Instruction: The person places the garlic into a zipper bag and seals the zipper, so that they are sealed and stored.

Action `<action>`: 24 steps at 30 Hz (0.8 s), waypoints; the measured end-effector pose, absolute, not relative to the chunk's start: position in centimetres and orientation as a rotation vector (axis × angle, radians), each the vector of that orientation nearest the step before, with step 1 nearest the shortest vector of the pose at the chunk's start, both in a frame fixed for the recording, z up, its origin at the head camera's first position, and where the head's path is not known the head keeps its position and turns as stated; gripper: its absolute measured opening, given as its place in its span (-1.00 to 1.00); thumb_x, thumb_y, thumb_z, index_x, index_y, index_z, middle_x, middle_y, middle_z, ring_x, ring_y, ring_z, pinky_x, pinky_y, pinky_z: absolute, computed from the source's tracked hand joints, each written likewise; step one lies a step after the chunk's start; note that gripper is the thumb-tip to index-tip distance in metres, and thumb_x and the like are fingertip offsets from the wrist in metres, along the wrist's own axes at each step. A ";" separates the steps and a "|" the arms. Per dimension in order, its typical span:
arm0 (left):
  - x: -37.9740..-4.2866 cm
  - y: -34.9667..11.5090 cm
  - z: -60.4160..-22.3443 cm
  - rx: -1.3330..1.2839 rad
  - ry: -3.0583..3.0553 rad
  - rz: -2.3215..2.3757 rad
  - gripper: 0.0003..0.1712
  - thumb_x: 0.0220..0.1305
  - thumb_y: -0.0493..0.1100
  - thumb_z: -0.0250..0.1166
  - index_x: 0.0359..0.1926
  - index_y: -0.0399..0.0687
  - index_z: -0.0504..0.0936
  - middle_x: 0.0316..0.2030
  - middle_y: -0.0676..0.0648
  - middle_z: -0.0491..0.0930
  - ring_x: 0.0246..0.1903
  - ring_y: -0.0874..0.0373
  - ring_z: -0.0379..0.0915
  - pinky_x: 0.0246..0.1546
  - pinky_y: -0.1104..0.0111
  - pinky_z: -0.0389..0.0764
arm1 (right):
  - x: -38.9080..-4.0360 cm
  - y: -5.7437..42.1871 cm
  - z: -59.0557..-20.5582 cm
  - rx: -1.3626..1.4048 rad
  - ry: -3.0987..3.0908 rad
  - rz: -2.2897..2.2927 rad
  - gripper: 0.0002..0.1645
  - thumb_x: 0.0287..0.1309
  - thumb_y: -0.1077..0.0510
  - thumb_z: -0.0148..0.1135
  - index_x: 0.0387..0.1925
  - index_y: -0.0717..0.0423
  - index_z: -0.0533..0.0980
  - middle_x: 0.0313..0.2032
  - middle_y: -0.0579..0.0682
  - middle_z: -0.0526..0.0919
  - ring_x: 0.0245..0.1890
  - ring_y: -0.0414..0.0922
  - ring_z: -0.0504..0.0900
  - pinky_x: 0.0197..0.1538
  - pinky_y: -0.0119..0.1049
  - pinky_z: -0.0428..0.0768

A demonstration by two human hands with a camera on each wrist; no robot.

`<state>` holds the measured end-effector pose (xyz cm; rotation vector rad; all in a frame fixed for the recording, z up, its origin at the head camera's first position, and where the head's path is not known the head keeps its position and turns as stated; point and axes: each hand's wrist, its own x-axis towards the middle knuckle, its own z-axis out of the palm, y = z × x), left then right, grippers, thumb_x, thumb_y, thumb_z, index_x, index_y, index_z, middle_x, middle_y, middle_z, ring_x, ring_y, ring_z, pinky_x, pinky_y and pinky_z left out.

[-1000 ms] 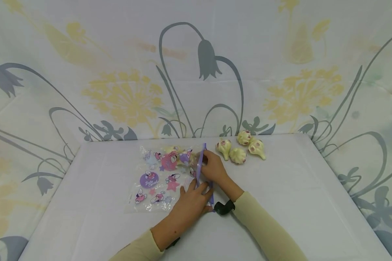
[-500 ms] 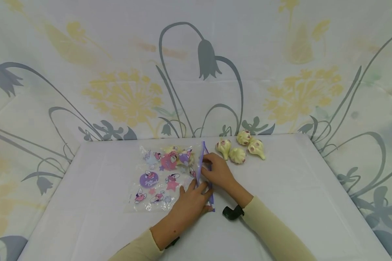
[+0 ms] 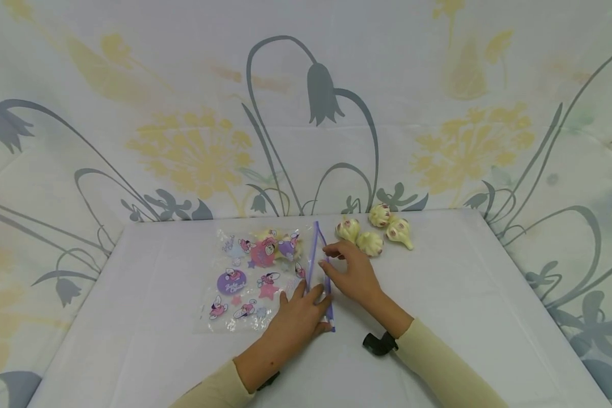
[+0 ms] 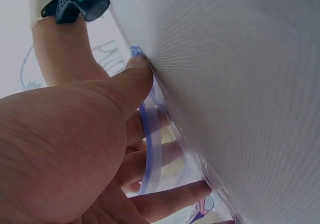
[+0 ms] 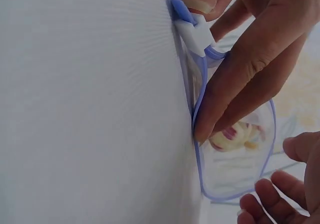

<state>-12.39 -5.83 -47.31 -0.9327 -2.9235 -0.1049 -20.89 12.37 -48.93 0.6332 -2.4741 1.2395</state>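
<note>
A clear zip bag [image 3: 280, 289] with pink and purple cartoon prints lies flat, its purple-edged mouth to the right. Through the film a pale garlic bulb [image 5: 230, 138] with purple marks shows. My left hand [image 3: 293, 317] presses on the mouth edge with spread, fairly straight fingers; its thumb rests at the near corner, by the white slider [image 5: 196, 34]. In the right wrist view its fingers reach into the gaping mouth. Just right of the mouth my right hand [image 3: 356, 275] hovers with relaxed fingers, holding nothing. Several garlic bulbs [image 3: 371, 243] sit beyond it.
The bag and bulbs lie on a white-covered table [image 3: 464, 294]. Behind it hangs a floral-patterned cloth [image 3: 306, 164], which also runs along both sides. A black wrist camera [image 3: 379, 344] sits on the right wrist.
My right hand has let go of the bag's mouth edge and drawn back to the right and slightly nearer. The mouth now gapes. My left hand stays in place.
</note>
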 end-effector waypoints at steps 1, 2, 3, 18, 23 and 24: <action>-12.4 -5.8 -47.3 -0.930 -2.929 -0.107 -0.36 0.33 0.26 0.43 0.32 0.11 0.68 0.33 -0.03 0.54 0.35 -0.30 0.47 -0.01 -0.31 0.67 | -20.8 12.6 -48.9 0.631 -2.466 1.232 -0.65 0.28 0.19 0.51 0.05 0.21 0.67 -0.05 0.04 0.74 0.00 -0.02 0.72 0.10 -0.03 0.70; -12.4 -5.8 -47.3 -0.928 -2.934 -0.109 -0.36 0.33 0.26 0.43 0.32 0.11 0.69 0.33 -0.04 0.54 0.35 -0.30 0.47 0.00 -0.31 0.67 | -20.6 12.8 -48.8 0.631 -2.456 1.227 -0.65 0.27 0.20 0.52 0.04 0.21 0.67 -0.06 0.04 0.74 0.00 -0.02 0.72 0.10 -0.03 0.70; -12.3 -5.8 -47.3 -0.926 -2.940 -0.112 -0.36 0.34 0.25 0.43 0.33 0.11 0.68 0.33 -0.04 0.55 0.35 -0.30 0.47 0.00 -0.32 0.67 | -20.5 13.0 -48.7 0.628 -2.445 1.223 -0.65 0.27 0.20 0.52 0.04 0.20 0.67 -0.06 0.03 0.73 -0.01 -0.03 0.71 0.09 -0.03 0.70; -12.3 -5.8 -47.3 -0.934 -2.954 -0.148 -0.36 0.35 0.23 0.42 0.35 0.10 0.67 0.35 -0.06 0.55 0.37 -0.31 0.45 0.03 -0.32 0.65 | -21.0 16.7 -47.7 0.566 -2.222 1.150 -0.53 0.13 0.34 0.55 0.05 0.33 0.56 -0.06 0.17 0.67 -0.06 0.12 0.63 -0.08 0.00 0.61; -12.3 -5.8 -47.3 -0.932 -2.951 -0.146 -0.36 0.35 0.22 0.42 0.35 0.09 0.67 0.34 -0.06 0.55 0.37 -0.31 0.45 0.03 -0.32 0.65 | -21.7 17.8 -47.5 0.551 -2.211 1.101 -0.34 0.05 0.32 0.60 0.17 0.36 0.51 0.11 0.25 0.60 0.14 0.17 0.53 0.10 -0.01 0.52; -12.3 -5.8 -47.3 -0.931 -2.952 -0.148 -0.36 0.35 0.22 0.42 0.35 0.09 0.67 0.34 -0.06 0.55 0.37 -0.31 0.45 0.03 -0.32 0.65 | -21.8 18.0 -47.5 0.548 -2.220 1.090 -0.29 0.04 0.31 0.61 0.21 0.36 0.50 0.15 0.26 0.58 0.19 0.19 0.50 0.15 0.00 0.50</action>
